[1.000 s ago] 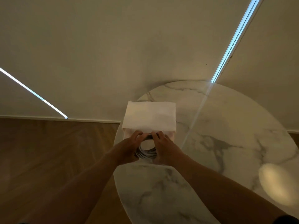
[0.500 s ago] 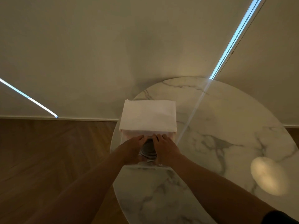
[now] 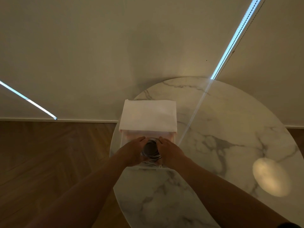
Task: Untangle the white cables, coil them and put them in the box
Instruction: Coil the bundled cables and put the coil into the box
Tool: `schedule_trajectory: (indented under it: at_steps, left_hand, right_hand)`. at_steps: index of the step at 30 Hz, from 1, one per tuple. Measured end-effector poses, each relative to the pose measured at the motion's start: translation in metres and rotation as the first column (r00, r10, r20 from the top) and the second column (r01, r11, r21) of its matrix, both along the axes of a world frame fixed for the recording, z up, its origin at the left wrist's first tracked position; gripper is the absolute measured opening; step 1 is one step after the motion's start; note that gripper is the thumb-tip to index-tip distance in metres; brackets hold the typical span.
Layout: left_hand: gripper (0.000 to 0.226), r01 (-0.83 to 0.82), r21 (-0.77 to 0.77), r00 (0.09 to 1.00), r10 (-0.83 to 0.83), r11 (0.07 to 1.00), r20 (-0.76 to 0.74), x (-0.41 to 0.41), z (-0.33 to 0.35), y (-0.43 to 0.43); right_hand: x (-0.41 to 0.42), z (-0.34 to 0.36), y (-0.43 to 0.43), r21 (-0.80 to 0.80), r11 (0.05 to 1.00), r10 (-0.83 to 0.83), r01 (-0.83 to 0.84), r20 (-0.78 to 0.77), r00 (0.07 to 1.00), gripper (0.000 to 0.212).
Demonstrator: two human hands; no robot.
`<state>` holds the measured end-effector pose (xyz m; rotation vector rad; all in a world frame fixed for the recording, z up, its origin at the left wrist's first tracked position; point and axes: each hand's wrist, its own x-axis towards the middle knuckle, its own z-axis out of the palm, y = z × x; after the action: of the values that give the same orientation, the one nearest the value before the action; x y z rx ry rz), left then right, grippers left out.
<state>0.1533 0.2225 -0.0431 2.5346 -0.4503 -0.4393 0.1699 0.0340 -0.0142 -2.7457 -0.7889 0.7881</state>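
A coiled bundle of white cables (image 3: 152, 158) is gripped on either side by the left hand (image 3: 134, 151) and the right hand (image 3: 170, 151), at the mouth of the open pale pink box (image 3: 171, 137) on the round white marble table (image 3: 230, 145). If it is released unevenly, the springy loops may be expected to unwind and spill over the box wall.

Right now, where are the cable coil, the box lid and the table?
cable coil (image 3: 153, 158): head view, loop's near strands.
box lid (image 3: 148, 115): head view, flap's middle.
table (image 3: 222, 129): head view, bare marble.
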Motion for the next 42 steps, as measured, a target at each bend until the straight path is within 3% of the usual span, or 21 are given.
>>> schedule_trajectory:
  at_steps: [8, 11, 16, 18, 20, 22, 24, 26, 28, 33, 37, 42]
  left_hand:
    - [0.085, -0.003, 0.076, 1.0, 0.004, 0.997, -0.017, -0.003, -0.002, 0.0]
    - [0.087, -0.043, 0.077, 0.999, 0.043, 0.996, 0.002, -0.011, 0.01, -0.003]
    - [0.054, -0.23, -0.119, 0.954, 0.248, 0.966, 0.171, -0.027, 0.048, 0.021]
    - [0.05, -0.372, -0.204, 0.887, 0.411, 0.906, 0.209, -0.034, 0.048, 0.047]
    - [0.057, -0.472, -0.212, 0.842, 0.509, 0.856, 0.18, -0.044, 0.049, 0.067]
    - [0.068, -0.426, -0.206, 0.889, 0.45, 0.881, 0.09, -0.051, 0.045, 0.079]
    - [0.083, -0.325, -0.191, 0.945, 0.325, 0.926, -0.028, -0.053, 0.031, 0.092]
    - [0.118, -0.286, -0.083, 0.955, 0.276, 0.955, -0.111, -0.051, 0.017, 0.1]
    - [0.142, -0.262, 0.016, 0.959, 0.262, 0.965, -0.107, -0.049, 0.011, 0.097]
    - [0.157, -0.197, -0.008, 0.979, 0.196, 0.98, -0.054, -0.032, 0.004, 0.091]
    - [0.158, -0.179, -0.02, 0.982, 0.177, 0.984, -0.071, -0.027, -0.005, 0.094]
    - [0.141, -0.219, -0.213, 0.974, 0.202, 0.952, -0.099, -0.021, 0.008, 0.083]
  right_hand:
    - [-0.005, 0.001, -0.003, -0.014, 0.999, 0.034, -0.033, 0.107, 0.994, 0.083]
    - [-0.008, 0.008, -0.015, 0.149, 0.989, -0.029, 0.009, 0.135, 0.99, 0.063]
    - [-0.015, 0.02, -0.058, 0.451, 0.875, -0.272, 0.177, 0.156, 0.95, 0.04]
    - [-0.016, 0.018, -0.082, 0.477, 0.839, -0.374, 0.261, 0.156, 0.914, 0.052]
    - [-0.02, 0.01, -0.1, 0.398, 0.866, -0.347, 0.304, 0.039, 0.937, 0.079]
    - [-0.023, -0.003, -0.107, 0.311, 0.902, -0.28, 0.299, -0.105, 0.954, 0.109]
    - [-0.024, -0.018, -0.105, 0.267, 0.927, -0.232, 0.262, -0.14, 0.963, 0.137]
    - [-0.022, -0.029, -0.1, 0.216, 0.952, -0.198, 0.217, -0.108, 0.974, 0.153]
    - [-0.018, -0.035, -0.093, 0.205, 0.962, -0.173, 0.179, -0.049, 0.984, 0.159]
    - [-0.012, -0.047, -0.083, 0.284, 0.945, -0.177, 0.163, 0.024, 0.984, 0.157]
    - [-0.012, -0.054, -0.081, 0.346, 0.917, -0.219, 0.2, 0.017, 0.976, 0.154]
    - [-0.012, -0.055, -0.077, 0.417, 0.87, -0.286, 0.263, -0.007, 0.958, 0.147]
